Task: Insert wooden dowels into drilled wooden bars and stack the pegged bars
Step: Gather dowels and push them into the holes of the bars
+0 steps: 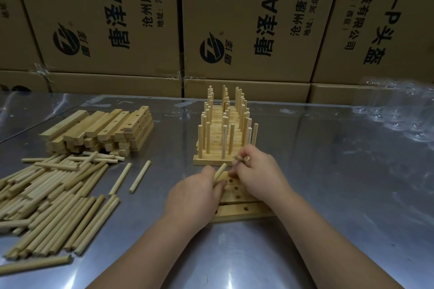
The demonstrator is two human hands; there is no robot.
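Head view: the left hand [195, 195] pinches one wooden dowel [220, 172] between thumb and fingers, slanted, its lower end over the drilled bars [236, 191] that lie flat beneath both hands with their holes empty. The right hand [258, 171] is curled round a small bunch of spare dowels [240, 159] (how many I cannot tell), just above the far edge of those bars. Just beyond the hands stands the row of pegged bars [223, 141], pegs upright. Well to the left of the left hand lie the loose dowel pile [51, 197] and, farther off, the stock of unpegged bars [101, 131]. Dowels look light, stiff and smooth, so they probably roll readily on the shiny table [328, 171]; best pinched around the middle or higher, leaving the entering end free and the shaft in line with the hole. Bars seem rigid and light, likely to skid when pushed on, so a few fingers should press one down during pegging.
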